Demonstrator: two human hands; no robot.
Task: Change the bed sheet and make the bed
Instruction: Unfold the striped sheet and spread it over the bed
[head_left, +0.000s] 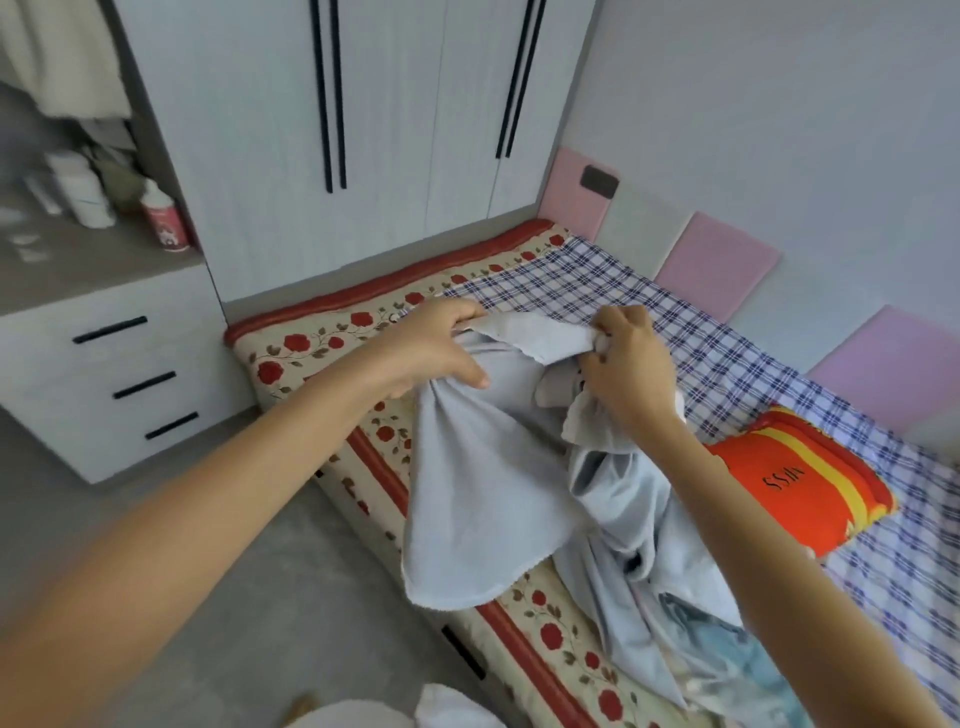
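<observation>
Together, left hand (435, 349) and right hand (629, 366), each grip tight around the pale blue sheet (483, 493).

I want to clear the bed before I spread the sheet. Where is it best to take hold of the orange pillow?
Likely its near edge, reaching from the bedside across the checked sheet. The orange pillow lies flat with that edge facing the person. First, the left hand or right hand must release the pale blue sheet.
</observation>
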